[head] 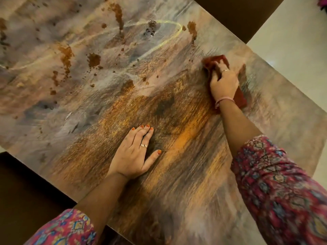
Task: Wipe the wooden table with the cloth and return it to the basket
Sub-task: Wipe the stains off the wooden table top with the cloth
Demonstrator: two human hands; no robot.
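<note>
The wooden table [109, 71] fills most of the view, its top streaked with pale smears and brown spots. A dark red cloth [215, 61] lies on the table's right part. My right hand [224, 84] presses down on the cloth with its fingers spread over it, and the cloth shows above the fingers and beside the wrist. My left hand [135, 151] rests flat on the bare wood near the middle front, fingers straight and holding nothing. No basket is in view.
Brown stains [93, 60] and a few wet drops [150, 31] dot the far half of the table. A pale tiled floor [292, 43] lies past the table's right edge. Dark brown surfaces sit at the lower left [26, 188] and upper right.
</note>
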